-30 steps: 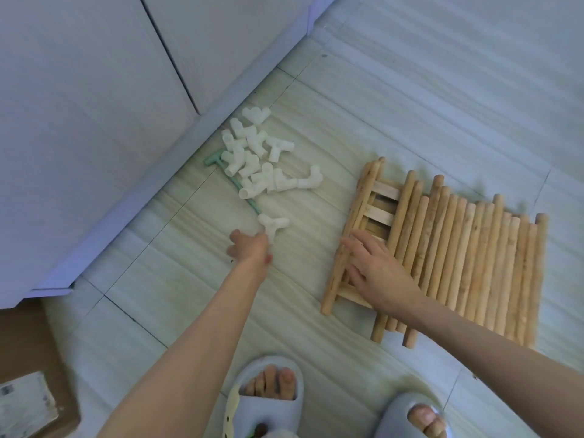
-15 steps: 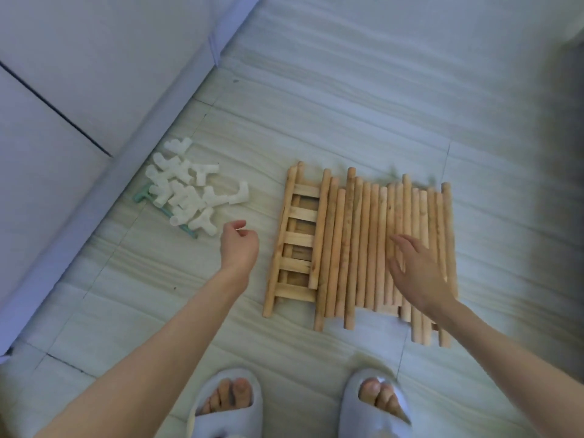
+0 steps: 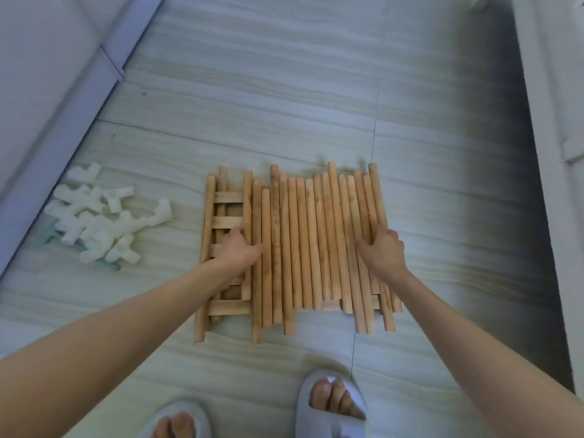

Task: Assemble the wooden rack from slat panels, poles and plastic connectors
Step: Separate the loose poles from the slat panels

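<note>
Item: loose poles point(image 3: 316, 248), a row lying side by side on the floor point(image 3: 316, 90), ends uneven. They rest over a slat panel point(image 3: 226, 222), whose cross slats show bare to the left of the row; a slat end also peeks out beneath the near ends on the right.

Left hand point(image 3: 241, 248): on the row's left edge, where poles meet the panel rail. Fingers point(image 3: 235, 233) curled against the wood; whether they wrap a pole or only press on it cannot be told.

Right hand point(image 3: 384, 248): on the row's right edge. Fingers point(image 3: 379, 230) bent and laid over the outermost poles, knuckles up; a full grip cannot be confirmed.

Connectors point(image 3: 94, 222): white plastic elbows and tees in a heap, well left of the left-hand fingers, near the wall base. Something teal lies under the heap; its kind cannot be told.

Slippers point(image 3: 331, 409): pale, open-toed, near edge of view.

Step in hand (judged): gathering or shifting the poles between both hands, probably to free the panel beneath. To do it well: press inward evenly from both sides so round poles do not roll apart; keep palms low; move the row as one block rather than lifting it at the middle; level the ragged ends before lifting.

Markings: no brand, label or writing legible on any part.
</note>
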Demonstrator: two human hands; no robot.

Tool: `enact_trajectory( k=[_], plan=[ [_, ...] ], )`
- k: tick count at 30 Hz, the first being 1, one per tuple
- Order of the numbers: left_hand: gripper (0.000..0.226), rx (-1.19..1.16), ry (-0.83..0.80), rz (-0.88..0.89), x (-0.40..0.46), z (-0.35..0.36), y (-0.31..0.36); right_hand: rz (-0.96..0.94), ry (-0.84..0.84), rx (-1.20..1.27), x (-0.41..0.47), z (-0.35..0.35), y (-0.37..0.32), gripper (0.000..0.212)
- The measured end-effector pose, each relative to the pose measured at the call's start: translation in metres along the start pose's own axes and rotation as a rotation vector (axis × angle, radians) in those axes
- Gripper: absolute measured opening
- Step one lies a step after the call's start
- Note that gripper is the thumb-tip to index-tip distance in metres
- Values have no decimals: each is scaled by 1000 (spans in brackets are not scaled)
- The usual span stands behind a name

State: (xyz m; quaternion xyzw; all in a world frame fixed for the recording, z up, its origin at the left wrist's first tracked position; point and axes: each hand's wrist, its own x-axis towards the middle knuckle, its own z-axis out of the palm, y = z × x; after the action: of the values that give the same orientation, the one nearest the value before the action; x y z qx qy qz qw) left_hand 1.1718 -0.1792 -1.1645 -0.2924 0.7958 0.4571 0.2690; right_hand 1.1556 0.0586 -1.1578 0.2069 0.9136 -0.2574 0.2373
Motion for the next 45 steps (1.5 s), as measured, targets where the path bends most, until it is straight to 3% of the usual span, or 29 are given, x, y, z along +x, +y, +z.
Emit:
enact_trajectory(
  k=[5, 9, 16, 19, 22, 25, 32, 38, 45],
  plan=[
    [63, 16, 14, 19, -3, 2, -3, 7, -22, 180, 3, -2, 3, 54],
    [68, -9, -73, 11, -4, -5, -2, 29, -22, 276, 6, -6, 5, 47],
    [58, -238, -43, -39, -3, -12, -1, -9, -87, -62, -1, 17, -14, 63],
    [57, -254, -44, -37, -1, -9, -2, -61, -40, -132, -14, 34, -13, 72],
    [60, -234, -74, -44, 1, -6, -3, -114, 33, -158, -22, 43, -13, 68],
    [63, -230, -94, -47, 2, -6, -3, -58, 96, -52, -13, 34, -21, 57],
    [66, -278, -88, -40, 2, -4, -3, 58, -6, 189, 11, 14, -23, 53],
    [55, -285, -124, -26, 0, 3, 0, 44, -95, 293, 6, 42, -41, 74],
    [38, -417, -230, -89, 0, 6, 8, 16, -157, 504, 8, 49, -48, 64]
  ],
)
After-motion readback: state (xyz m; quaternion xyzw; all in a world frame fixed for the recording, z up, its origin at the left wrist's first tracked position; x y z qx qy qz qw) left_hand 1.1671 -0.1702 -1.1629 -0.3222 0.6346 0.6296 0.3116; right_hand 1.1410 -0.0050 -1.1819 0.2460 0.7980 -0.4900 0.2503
